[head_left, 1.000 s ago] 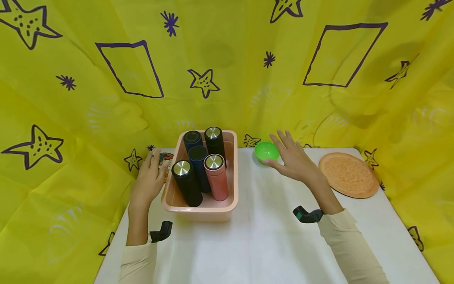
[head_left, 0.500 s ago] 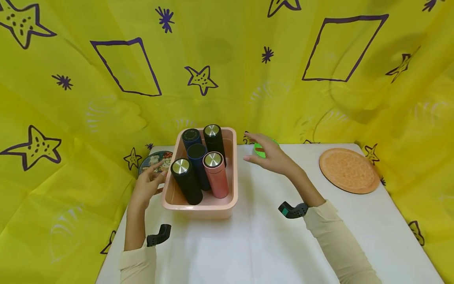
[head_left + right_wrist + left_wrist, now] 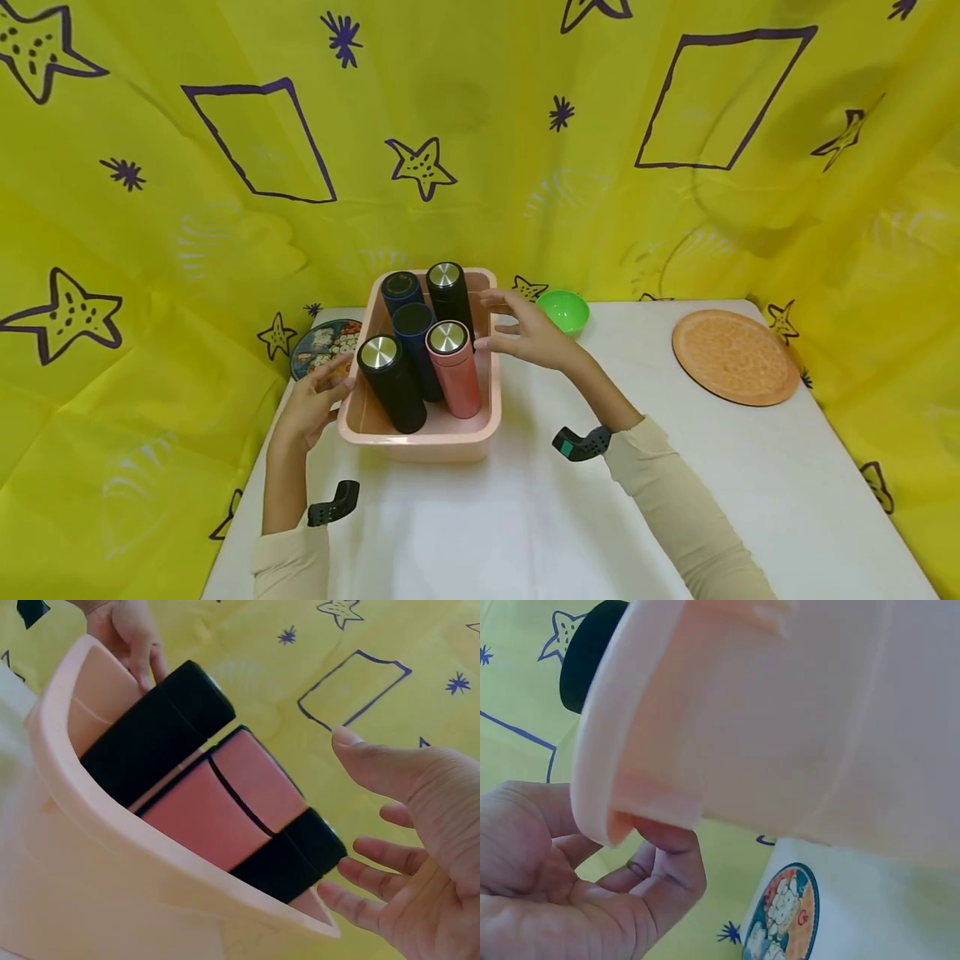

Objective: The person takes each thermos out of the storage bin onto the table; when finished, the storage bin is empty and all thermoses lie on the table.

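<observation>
A pale pink plastic tub (image 3: 431, 451) stands on the table with several insulated bottles upright inside. Among them are a black bottle (image 3: 397, 396) at front left, a pink bottle (image 3: 460, 383) beside it and a dark blue bottle (image 3: 420, 354) in the middle. At the tub's left side my left hand (image 3: 303, 410) grips the rim, its fingers curled beneath the lip in the left wrist view. My right hand (image 3: 531, 335) reaches over the right rim, thumb and fingers spread; in the right wrist view a gap parts the thumb from the bottles, while fingertips appear close to a black one.
A green bowl (image 3: 566, 312) sits behind my right hand. Farther right lies a round, pizza-like disc (image 3: 735, 358). A patterned round plate (image 3: 309, 348) is partly behind the tub's left side. Yellow printed sheeting (image 3: 480, 225) encloses the white table (image 3: 517, 533).
My right hand has moved left from the green bowl to the tub's right rim. My left hand has turned, lowered slightly and taken hold of the left rim. The tub stays put.
</observation>
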`<state>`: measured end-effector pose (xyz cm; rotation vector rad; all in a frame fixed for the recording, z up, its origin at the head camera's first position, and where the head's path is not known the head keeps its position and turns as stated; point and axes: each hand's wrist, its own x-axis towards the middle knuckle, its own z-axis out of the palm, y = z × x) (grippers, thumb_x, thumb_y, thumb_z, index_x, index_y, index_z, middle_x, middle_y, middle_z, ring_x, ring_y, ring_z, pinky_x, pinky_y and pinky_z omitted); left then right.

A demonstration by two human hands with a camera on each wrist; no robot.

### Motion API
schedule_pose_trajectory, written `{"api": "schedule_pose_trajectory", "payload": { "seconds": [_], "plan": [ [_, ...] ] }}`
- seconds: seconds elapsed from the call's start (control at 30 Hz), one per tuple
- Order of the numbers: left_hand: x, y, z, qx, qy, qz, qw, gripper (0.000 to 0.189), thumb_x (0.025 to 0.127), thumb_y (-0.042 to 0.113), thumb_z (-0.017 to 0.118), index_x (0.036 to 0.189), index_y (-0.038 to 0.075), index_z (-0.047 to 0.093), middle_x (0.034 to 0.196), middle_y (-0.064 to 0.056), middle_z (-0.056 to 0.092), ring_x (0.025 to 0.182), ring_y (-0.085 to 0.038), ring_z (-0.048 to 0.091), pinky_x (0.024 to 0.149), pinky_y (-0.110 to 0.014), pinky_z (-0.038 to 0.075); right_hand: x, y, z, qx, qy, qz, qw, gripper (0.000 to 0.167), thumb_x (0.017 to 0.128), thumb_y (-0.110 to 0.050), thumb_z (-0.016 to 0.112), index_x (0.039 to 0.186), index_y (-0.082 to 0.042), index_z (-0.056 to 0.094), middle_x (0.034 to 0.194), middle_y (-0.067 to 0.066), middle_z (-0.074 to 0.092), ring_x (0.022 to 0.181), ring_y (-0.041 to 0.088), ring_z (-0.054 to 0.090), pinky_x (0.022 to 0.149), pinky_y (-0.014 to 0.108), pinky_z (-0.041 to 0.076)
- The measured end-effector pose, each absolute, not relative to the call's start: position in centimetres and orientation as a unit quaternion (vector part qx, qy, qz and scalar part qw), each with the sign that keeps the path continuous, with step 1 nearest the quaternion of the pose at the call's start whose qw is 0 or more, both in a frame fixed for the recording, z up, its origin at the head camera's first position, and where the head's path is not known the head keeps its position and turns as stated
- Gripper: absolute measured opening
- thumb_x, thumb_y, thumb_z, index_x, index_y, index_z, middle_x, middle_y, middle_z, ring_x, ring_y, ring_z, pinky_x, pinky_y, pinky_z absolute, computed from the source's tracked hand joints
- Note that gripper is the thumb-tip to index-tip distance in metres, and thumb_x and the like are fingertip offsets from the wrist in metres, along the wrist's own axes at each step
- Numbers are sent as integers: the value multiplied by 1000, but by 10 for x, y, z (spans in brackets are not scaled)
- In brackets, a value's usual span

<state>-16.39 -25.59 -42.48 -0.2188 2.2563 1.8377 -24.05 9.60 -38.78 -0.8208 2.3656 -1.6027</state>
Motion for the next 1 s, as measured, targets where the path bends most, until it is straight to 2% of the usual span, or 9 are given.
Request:
{"api": "schedule_pose_trajectory", "payload": {
  "seconds": [0.47,0.7,0.87,1.0],
  "plan": [
    [-162,-261,-435,-68,739,660,117,56,101,14,53,153,10,32,99,3,53,94,-7,60,82,-32,58,-241,73,-396,-280,780,-551,98,74,81,-14,80,142,0,41,148,19,40,136,42,41,100,55,46],
    [-163,-259,-435,-85,737,660,116,56,101,12,53,153,10,34,98,4,52,94,-9,57,82,-30,57,-242,68,-397,-274,791,-537,101,75,79,-15,82,141,0,42,148,17,41,135,38,43,101,52,47],
    [-163,-259,-435,-85,743,655,112,55,101,13,53,153,10,34,99,3,52,94,-9,57,81,-29,56,-241,65,-399,-282,798,-524,93,75,78,-16,83,140,1,43,142,21,47,127,33,49,100,48,49],
    [-163,-259,-435,-87,745,652,110,54,102,13,52,153,10,34,99,4,53,92,-8,58,81,-29,56,-240,63,-400,-289,805,-511,84,75,78,-17,83,139,1,44,135,19,52,125,31,52,103,46,48]
  ]
}}
